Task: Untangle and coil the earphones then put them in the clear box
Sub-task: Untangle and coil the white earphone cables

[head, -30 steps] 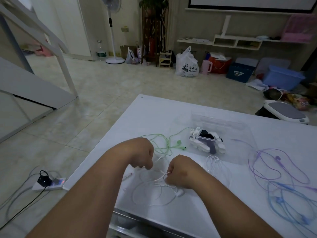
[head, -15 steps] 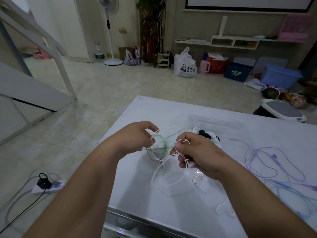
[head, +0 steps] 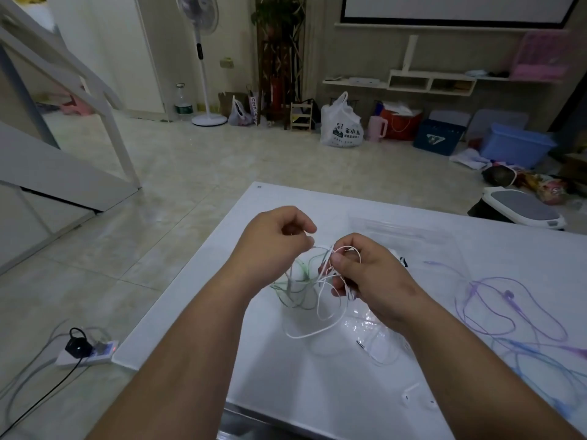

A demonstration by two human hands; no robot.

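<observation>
Both hands hold tangled white earphones above the white table. My left hand pinches a strand of the cord at its fingertips. My right hand grips a bunch of white loops, and more cord hangs down to the table. The jack and the white earbuds lie on the table. Green earphones lie beneath the hands. The clear box stands behind my right hand, its contents mostly hidden.
Purple earphones and blue earphones sprawl over the right of the table. A power strip with cables lies on the floor at the left. Bags, bins and a fan stand along the far wall.
Both hands lifted the white earphones off the table and toward the box. The loops now hang from my right hand while my left pulls a strand leftward.
</observation>
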